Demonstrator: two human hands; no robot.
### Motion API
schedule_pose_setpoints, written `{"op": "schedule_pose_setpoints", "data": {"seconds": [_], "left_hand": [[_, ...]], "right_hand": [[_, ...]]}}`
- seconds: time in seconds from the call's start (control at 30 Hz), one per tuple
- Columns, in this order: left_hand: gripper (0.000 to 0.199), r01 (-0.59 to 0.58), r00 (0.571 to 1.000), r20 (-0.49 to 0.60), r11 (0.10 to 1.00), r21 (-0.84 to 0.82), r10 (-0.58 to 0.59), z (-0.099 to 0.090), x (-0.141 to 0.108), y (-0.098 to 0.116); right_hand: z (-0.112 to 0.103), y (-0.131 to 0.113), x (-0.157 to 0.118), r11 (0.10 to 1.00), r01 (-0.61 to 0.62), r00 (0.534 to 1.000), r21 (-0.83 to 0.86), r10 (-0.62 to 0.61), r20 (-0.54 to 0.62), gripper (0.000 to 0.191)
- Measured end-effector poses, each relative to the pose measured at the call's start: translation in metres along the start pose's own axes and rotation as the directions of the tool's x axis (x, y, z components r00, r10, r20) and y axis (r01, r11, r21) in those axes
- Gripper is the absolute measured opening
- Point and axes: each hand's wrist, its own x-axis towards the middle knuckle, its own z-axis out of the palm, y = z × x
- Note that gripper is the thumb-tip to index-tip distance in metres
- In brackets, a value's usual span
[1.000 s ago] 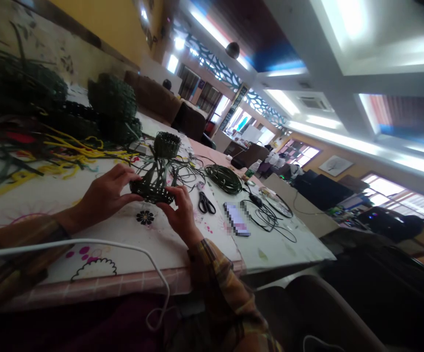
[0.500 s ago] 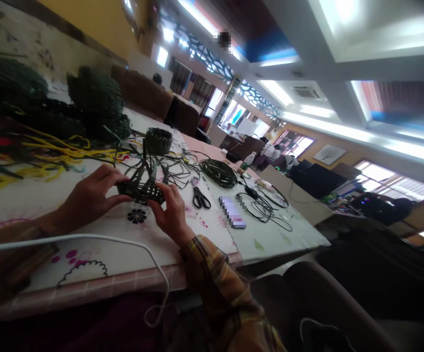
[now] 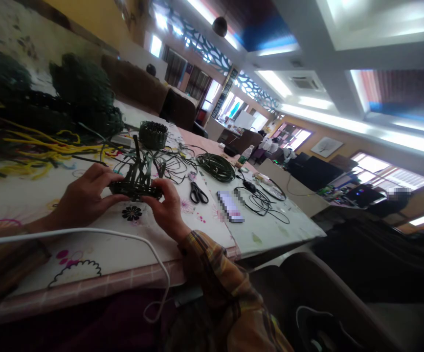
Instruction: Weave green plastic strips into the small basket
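- Head view, the piece: the dark green woven piece [image 3: 135, 190] sits between the two hands above the floral tablecloth [image 3: 123, 254], just beyond a dark printed flower [image 3: 131, 213]. Whether its underside touches the cloth, I cannot tell.
- Head view, the change: over the last second it has tipped, so the woven band now shows nearly edge-on, and its loose strands [image 3: 144, 166] stand more upright.
- Head view, left hand [image 3: 85, 194]: thumb and forefinger pinch the left end, much as they did a second ago.
- Head view, right hand [image 3: 167, 208]: the fingers grasp the right end, curled closer around it than earlier; the fingertips at the back are hidden.
- Head view, what it means: this looks like handling and levelling of the band rather than new weaving, since neither hand grips a strand; the free strands suggest the piece is unfinished.
- Head view, around it: a small woven basket [image 3: 153, 136] stands behind the strands; the black-handled scissors [image 3: 198, 194] and the green coil [image 3: 217, 168] lie to the right, untouched.
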Motion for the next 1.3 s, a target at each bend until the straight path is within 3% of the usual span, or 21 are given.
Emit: {"op": "schedule_pose_setpoints", "data": {"seconds": [0.23,0.5,0.7,0.83,1.0,1.13,1.3], "left_hand": [[0.043,0.068,0.998,0.011,0.995,-0.079,-0.067,0.0,0.001,0.004],[0.038,0.024,1.0,0.005,0.999,-0.036,-0.024,0.002,-0.002,0.006],[0.045,0.031,0.999,-0.008,0.996,-0.079,-0.032,-0.002,0.007,0.004],[0.055,0.053,0.999,0.008,0.992,-0.115,-0.053,-0.001,0.007,0.004],[0.037,-0.007,0.999,0.031,0.998,-0.058,0.008,0.002,0.004,0.004],[0.035,-0.031,0.998,0.052,0.999,0.024,0.03,0.003,0.001,0.005],[0.03,0.007,0.999,0.046,0.998,0.059,-0.009,0.004,-0.002,0.012]], "right_hand": [[0.0,-0.004,-0.003,0.998,-0.022,1.0,-0.053,0.021,-0.005,0.016],[0.002,0.001,-0.004,0.997,0.076,0.996,-0.016,-0.076,-0.052,0.014],[0.004,0.005,-0.004,1.0,-0.019,0.999,0.02,0.02,-0.029,0.019],[0.006,0.004,-0.004,1.0,-0.019,0.999,0.021,0.019,-0.031,0.021],[0.005,0.001,-0.003,1.0,-0.007,1.0,-0.023,0.007,-0.008,0.019],[0.005,-0.001,-0.002,0.997,-0.002,1.0,-0.081,0.002,0.001,0.017],[0.008,-0.003,-0.005,0.995,0.03,0.999,-0.096,-0.031,-0.01,0.013]]}}
